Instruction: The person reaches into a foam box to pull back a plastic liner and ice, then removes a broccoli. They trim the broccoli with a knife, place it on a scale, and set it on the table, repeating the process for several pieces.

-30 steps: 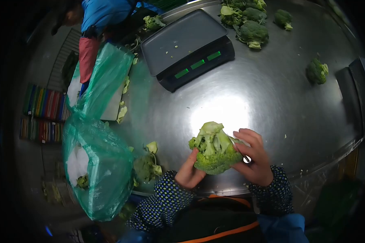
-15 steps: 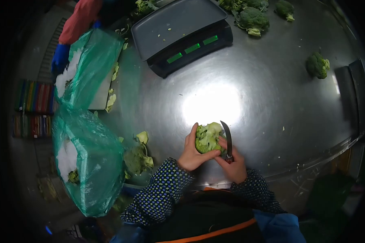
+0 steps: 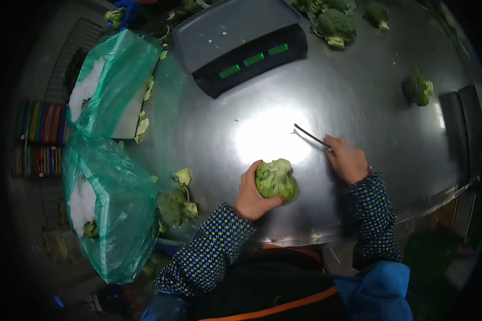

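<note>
My left hand (image 3: pixel 255 193) grips a trimmed broccoli head (image 3: pixel 277 181), its pale cut side facing up, just above the steel table (image 3: pixel 219 144). To the right, my right hand (image 3: pixel 349 159) is closed around the handle of a knife (image 3: pixel 313 137). The thin curved blade points up and left, apart from the broccoli. Another broccoli head (image 3: pixel 174 207) with a pale stem lies left of my left forearm.
Two green plastic bags (image 3: pixel 124 208) with white contents line the left edge. A scale (image 3: pixel 246 53) with green displays stands at the back. Several broccoli heads (image 3: pixel 333 27) lie behind it, one more broccoli (image 3: pixel 418 89) far right. A co-worker's blue glove (image 3: pixel 127 12) holds broccoli at top left.
My right hand has moved away from the broccoli, up and right, taking the knife along. My left hand still holds the broccoli. The co-worker's gloved hand has moved up from the upper bag.
</note>
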### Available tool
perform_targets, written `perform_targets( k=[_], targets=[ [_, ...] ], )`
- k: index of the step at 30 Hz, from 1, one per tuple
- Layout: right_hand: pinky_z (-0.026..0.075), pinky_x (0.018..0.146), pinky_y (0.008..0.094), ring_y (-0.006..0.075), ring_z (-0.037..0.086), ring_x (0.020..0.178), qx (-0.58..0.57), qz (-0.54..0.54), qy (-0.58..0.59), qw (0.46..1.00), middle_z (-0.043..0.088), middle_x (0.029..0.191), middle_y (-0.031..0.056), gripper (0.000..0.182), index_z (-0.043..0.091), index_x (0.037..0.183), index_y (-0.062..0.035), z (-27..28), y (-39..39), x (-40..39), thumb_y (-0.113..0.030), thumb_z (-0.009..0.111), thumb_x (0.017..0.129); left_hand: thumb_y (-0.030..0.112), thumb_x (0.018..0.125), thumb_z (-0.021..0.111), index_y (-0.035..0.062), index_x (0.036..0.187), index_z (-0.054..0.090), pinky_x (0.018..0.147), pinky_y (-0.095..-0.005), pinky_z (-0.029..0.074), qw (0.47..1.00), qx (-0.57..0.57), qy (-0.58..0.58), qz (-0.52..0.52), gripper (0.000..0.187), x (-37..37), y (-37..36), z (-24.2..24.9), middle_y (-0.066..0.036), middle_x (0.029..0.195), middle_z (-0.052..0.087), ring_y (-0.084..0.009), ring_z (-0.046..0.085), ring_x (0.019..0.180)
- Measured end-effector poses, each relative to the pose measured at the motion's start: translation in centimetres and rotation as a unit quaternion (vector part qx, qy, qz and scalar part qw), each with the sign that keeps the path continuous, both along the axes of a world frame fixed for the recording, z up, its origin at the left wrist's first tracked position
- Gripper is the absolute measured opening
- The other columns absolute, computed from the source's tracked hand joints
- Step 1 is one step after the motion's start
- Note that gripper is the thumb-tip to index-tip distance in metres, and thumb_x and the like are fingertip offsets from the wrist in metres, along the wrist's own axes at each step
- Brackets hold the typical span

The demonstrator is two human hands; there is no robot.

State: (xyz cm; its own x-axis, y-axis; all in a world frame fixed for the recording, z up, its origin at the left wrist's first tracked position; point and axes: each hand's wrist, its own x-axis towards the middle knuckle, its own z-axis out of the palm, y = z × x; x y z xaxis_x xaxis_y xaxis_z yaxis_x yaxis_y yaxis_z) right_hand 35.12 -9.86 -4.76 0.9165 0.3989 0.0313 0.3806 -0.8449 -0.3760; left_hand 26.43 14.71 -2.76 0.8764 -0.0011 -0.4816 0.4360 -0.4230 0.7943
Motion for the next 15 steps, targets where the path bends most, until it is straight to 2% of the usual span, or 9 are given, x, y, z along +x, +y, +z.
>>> perform_targets(
  k=[2, 3, 4, 5, 6, 8, 11, 13, 15],
  targets=[
    [0.047, 0.052, 0.0269, 0.0166, 0.057, 0.062, 0.143, -0.004, -0.010, 0.990, 0.059, 0.083, 0.0066, 0.046, 0.049, 0.123, -0.0054, 0.4, -1.2, 1.1, -0.014, 0.064, 0.080, 0.029, 0.057, 0.081, 0.0062, 0.139, 0.019, 0.104, -0.0428, 0.027, 1.000, -0.016, -0.026, -0.005, 0.105, -0.4, 0.1, -0.2, -0.020, 0.128, 0.028, -0.0328, 0.030, 0.121],
    [0.047, 0.052, 0.0269, 0.0166, 0.057, 0.062, 0.145, -0.001, -0.003, 0.989, 0.059, 0.083, 0.0066, 0.046, 0.049, 0.123, -0.0054, 0.2, -0.7, -0.2, -0.014, 0.064, 0.080, 0.029, 0.057, 0.081, 0.0062, 0.139, 0.019, 0.104, -0.0428, 0.027, 1.000, -0.014, -0.020, -0.001, 0.105, -0.7, 0.1, -0.5, -0.020, 0.128, 0.028, -0.0328, 0.030, 0.121],
    [0.046, 0.050, 0.0243, 0.0128, 0.056, 0.063, 0.294, -0.106, 0.233, 0.921, 0.059, 0.086, 0.0064, 0.045, 0.050, 0.122, -0.0055, 2.8, 1.3, -1.7, -0.016, 0.064, 0.080, 0.030, 0.058, 0.081, 0.0062, 0.139, 0.017, 0.105, -0.0426, 0.026, 1.000, -0.003, -0.017, -0.003, 0.106, -0.4, -0.2, -0.5, -0.020, 0.128, 0.027, -0.0329, 0.029, 0.121],
    [0.044, 0.048, 0.0217, 0.0091, 0.055, 0.063, 0.415, -0.203, 0.441, 0.769, 0.059, 0.089, 0.0061, 0.043, 0.051, 0.121, -0.0057, 4.4, 3.1, -2.7, -0.017, 0.065, 0.081, 0.031, 0.058, 0.081, 0.0063, 0.140, 0.015, 0.105, -0.0425, 0.026, 1.000, 0.006, -0.019, -0.005, 0.108, 0.1, -0.5, -0.5, -0.020, 0.129, 0.026, -0.0329, 0.029, 0.121],
    [0.044, 0.048, 0.0217, 0.0091, 0.055, 0.063, 0.412, -0.205, 0.441, 0.771, 0.059, 0.089, 0.0061, 0.043, 0.051, 0.121, -0.0057, 4.4, 4.4, -3.4, -0.017, 0.065, 0.081, 0.031, 0.058, 0.081, 0.0063, 0.140, 0.015, 0.105, -0.0425, 0.026, 1.000, 0.002, -0.019, -0.005, 0.108, 0.3, -0.7, -0.2, -0.020, 0.129, 0.026, -0.0329, 0.029, 0.121],
    [0.043, 0.048, 0.0185, 0.0054, 0.054, 0.068, 0.527, -0.169, 0.438, 0.708, 0.059, 0.094, 0.0056, 0.043, 0.052, 0.118, -0.0043, 3.5, 6.5, -4.8, -0.021, 0.066, 0.081, 0.035, 0.059, 0.080, 0.0056, 0.141, 0.012, 0.106, -0.0429, 0.024, 0.999, 0.008, -0.002, -0.036, 0.110, 0.4, -0.4, 0.4, -0.020, 0.130, 0.024, -0.0336, 0.026, 0.124],
    [0.044, 0.046, 0.0189, 0.0070, 0.055, 0.069, 0.531, -0.234, 0.402, 0.708, 0.059, 0.100, 0.0076, 0.040, 0.052, 0.113, -0.0026, 2.5, 7.6, -5.8, -0.020, 0.068, 0.080, 0.038, 0.062, 0.080, 0.0063, 0.142, 0.012, 0.106, -0.0437, 0.024, 0.995, -0.094, 0.008, -0.025, 0.110, 0.2, 0.5, 0.6, -0.021, 0.131, 0.024, -0.0339, 0.024, 0.126],
    [0.044, 0.045, 0.0184, 0.0076, 0.056, 0.066, 0.525, -0.242, 0.328, 0.747, 0.058, 0.104, 0.0098, 0.034, 0.053, 0.107, -0.0017, 2.2, 8.2, -7.4, -0.017, 0.067, 0.080, 0.039, 0.064, 0.079, 0.0058, 0.142, 0.012, 0.106, -0.0439, 0.024, 0.996, -0.084, 0.010, 0.009, 0.108, 0.2, 0.1, 0.0, -0.021, 0.131, 0.024, -0.0339, 0.025, 0.126],
    [0.045, 0.044, 0.0187, 0.0082, 0.056, 0.063, 0.566, -0.260, 0.350, 0.700, 0.057, 0.108, 0.0115, 0.029, 0.053, 0.104, -0.0013, 2.0, 8.4, -9.0, -0.014, 0.065, 0.081, 0.040, 0.065, 0.079, 0.0053, 0.142, 0.012, 0.106, -0.0441, 0.025, 0.996, -0.077, 0.011, 0.044, 0.107, 0.0, 0.0, 0.0, -0.021, 0.132, 0.024, -0.0338, 0.025, 0.126]
  ],
)
